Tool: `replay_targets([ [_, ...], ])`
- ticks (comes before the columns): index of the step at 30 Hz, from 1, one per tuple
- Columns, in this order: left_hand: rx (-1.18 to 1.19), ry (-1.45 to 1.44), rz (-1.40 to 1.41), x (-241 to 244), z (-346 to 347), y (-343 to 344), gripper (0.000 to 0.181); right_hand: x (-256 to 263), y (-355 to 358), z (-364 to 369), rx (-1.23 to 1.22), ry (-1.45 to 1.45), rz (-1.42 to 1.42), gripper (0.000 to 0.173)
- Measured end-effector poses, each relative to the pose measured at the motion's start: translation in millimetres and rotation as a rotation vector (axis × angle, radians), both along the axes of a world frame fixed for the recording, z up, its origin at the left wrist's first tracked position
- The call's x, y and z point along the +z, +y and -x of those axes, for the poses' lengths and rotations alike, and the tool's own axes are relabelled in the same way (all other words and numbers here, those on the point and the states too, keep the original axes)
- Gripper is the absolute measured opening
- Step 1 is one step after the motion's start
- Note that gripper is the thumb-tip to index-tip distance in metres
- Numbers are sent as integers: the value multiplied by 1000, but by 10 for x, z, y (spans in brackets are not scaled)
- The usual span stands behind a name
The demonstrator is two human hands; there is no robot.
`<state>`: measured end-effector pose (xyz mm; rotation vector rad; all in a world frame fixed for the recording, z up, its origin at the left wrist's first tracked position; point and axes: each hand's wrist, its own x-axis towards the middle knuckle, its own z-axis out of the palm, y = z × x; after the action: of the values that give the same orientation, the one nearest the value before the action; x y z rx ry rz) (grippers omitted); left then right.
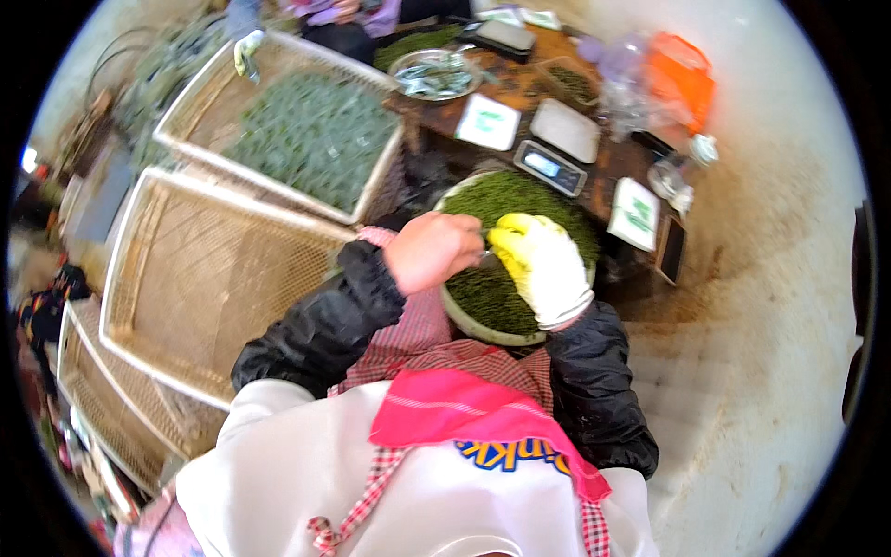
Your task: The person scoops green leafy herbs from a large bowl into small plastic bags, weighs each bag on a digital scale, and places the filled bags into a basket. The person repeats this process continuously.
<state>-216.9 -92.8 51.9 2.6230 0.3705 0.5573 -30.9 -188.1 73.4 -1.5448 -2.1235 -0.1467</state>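
Observation:
My bare left hand (437,252) and my right hand (539,264), in a white and yellow glove, meet above a round pale basin (456,311). Fine green leaf-like material (511,188) fills the basin. The fingers of both hands pinch a small clear plastic piece (486,253), mostly hidden and blurred. Just beyond the basin lies a digital scale (550,168) with a lit display and a metal pan (566,130). White cards (487,122) with green print lie by it on a worn wooden table (445,115).
Left of me is a mesh tray (230,264); beyond it, another tray (278,182) holds many small clear packets with green contents (313,132). Another person's gloved hand (247,54) hangs over its corner. A metal bowl (435,73), a second scale (498,36) and an orange bag (679,76) stand farther back.

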Motion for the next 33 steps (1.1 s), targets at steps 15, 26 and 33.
replay_targets([
  [15,1216,406,-84,-1681,2208,586,14,-669,-265,23,62,750,365,32],
  [26,908,667,148,-2272,1481,672,20,-1320,-435,-159,7,718,492,25],
  [33,511,-185,-370,-587,-281,1173,7,-1474,-380,-222,-142,930,488,23],
])
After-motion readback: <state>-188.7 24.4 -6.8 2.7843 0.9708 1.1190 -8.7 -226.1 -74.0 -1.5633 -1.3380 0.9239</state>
